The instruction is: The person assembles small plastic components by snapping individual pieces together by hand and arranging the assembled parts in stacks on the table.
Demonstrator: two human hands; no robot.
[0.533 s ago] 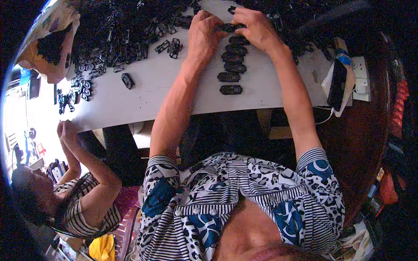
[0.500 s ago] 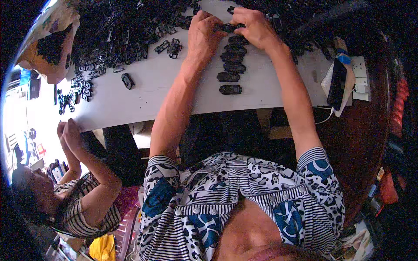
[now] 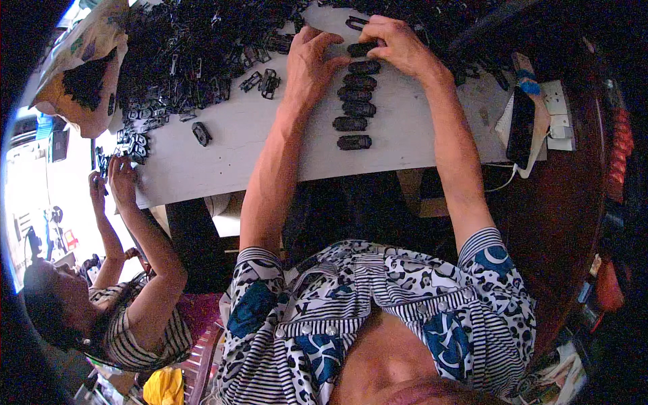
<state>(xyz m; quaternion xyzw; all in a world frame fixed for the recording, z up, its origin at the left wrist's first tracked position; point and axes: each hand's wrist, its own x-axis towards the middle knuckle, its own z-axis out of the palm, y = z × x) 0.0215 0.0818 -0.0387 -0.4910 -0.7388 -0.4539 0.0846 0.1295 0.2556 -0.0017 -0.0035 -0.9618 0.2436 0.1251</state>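
A column of small dark oblong plastic parts lies on the white table, running away from me. At its far end, the thumb and fingers of my right hand close on the right end of a black oblong part. My left hand is just left of that part, its thumb and fingers spread with nothing between them. Just beyond, close to my right fingertips, lies a thin black frame-like piece. The parts' fine details are too dark to make out.
Heaped black plastic pieces cover the table's far left. A single black part lies nearer. On the right are a dark phone-like device and a white power strip. A co-worker's hands handle pieces at the left edge.
My left hand has opened and drawn slightly away from the far part, while my right hand stays at it. The co-worker's hands have moved up to the pieces on the table's left edge.
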